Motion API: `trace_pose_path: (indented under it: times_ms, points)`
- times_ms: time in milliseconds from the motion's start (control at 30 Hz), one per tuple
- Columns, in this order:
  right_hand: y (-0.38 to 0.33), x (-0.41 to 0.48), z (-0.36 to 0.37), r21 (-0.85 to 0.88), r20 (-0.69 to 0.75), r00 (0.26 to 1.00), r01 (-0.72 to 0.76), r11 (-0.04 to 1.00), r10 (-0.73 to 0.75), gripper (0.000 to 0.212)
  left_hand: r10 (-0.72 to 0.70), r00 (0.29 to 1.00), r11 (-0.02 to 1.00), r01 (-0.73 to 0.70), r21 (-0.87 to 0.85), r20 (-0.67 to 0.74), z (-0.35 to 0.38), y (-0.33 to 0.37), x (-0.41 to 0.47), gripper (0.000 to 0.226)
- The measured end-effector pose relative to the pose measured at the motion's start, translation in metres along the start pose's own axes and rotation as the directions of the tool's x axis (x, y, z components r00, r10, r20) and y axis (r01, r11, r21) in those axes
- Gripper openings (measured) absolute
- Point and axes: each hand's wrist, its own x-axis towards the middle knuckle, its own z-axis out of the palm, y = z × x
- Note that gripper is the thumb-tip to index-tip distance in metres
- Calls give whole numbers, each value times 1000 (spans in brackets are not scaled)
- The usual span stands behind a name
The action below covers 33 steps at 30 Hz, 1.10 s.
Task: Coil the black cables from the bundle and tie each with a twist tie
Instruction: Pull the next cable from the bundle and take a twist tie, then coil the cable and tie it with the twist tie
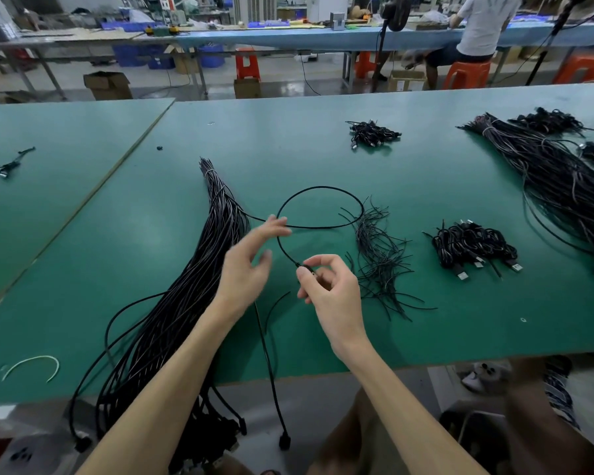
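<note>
Cable (323,187) makes one round loop over the green table (323,149), right in front of the person. Right hand (330,286) pinches it between thumb and forefinger at the thick bit near its end, other fingers curled. Left hand (251,265) is open with the fingers stretched out. Its fingertips (282,223) touch the loop where the strand crosses itself. They are slightly blurred, so can't tell if they press or just brush.

From that crossing the strand runs left into the bundle (199,279). Bundle lies diagonally left of the hands, tied near its far tip, near ends hanging over the table edge. One strand with a plug (284,442) hangs off the edge between the forearms.

Twist ties (379,255) sit in a loose heap just right of the loop, touching its right side. Coiled cables (474,246) are piled further right, plugs sticking out. Smaller pile (372,133) sits further back. Second big bundle (556,176) is at far right. White tie (31,363) lies alone at near left. Person in white shirt (484,25) sits at the next bench on an orange stool (467,73).
</note>
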Motion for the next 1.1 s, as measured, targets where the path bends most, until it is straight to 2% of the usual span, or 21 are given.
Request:
trace_pose_path:
  times_ms: [33,100,267,367,433,467,533,633,733,800,867,967,1067,1100]
  points:
    - [0,0,0,2,-4,1000,4,1000,-4,9,83,993,986,-93,136,82,4,-1,-2,51]
    - [0,0,-1,18,-15,1000,9,1000,-9,9,161,965,941,-213,262,207,11,-4,-6,35]
    - [-3,-1,-2,84,-11,1000,2,996,-1,14,86,968,956,-146,253,234,10,-1,-12,18]
    - [-8,-1,-2,157,-13,1000,-9,988,11,27,45,981,980,-80,184,187,10,0,-10,11]
    - [-8,0,-2,132,-37,999,-12,991,17,31,-87,991,996,88,-6,98,9,2,-7,13]
    - [-7,0,-1,93,-51,999,-10,996,15,27,-184,979,969,195,-152,88,7,4,-5,20]
    - [-4,1,0,13,-53,999,9,1000,-8,18,-343,921,814,390,-431,187,2,8,-3,36]
    - [-1,2,1,-100,40,998,49,994,-45,24,-351,858,581,514,-631,376,-2,12,-1,46]
    - [-1,2,2,-211,157,987,60,976,-26,40,-299,846,460,533,-711,441,0,17,-1,45]
    - [-3,1,3,-237,195,981,41,971,7,45,-282,862,384,504,-774,422,0,19,-1,45]
    - [-4,-1,4,-242,229,973,32,970,25,36,-288,881,313,457,-833,375,-2,20,1,44]
    - [-3,-1,4,-309,244,970,69,949,9,26,-292,890,127,400,-908,351,-12,18,3,46]
    - [-4,-2,2,-302,212,977,52,952,14,21,-163,894,-117,402,-908,417,-26,16,3,54]
    - [-5,-2,2,-289,197,980,38,956,21,23,-113,890,-158,422,-893,441,-29,16,3,56]
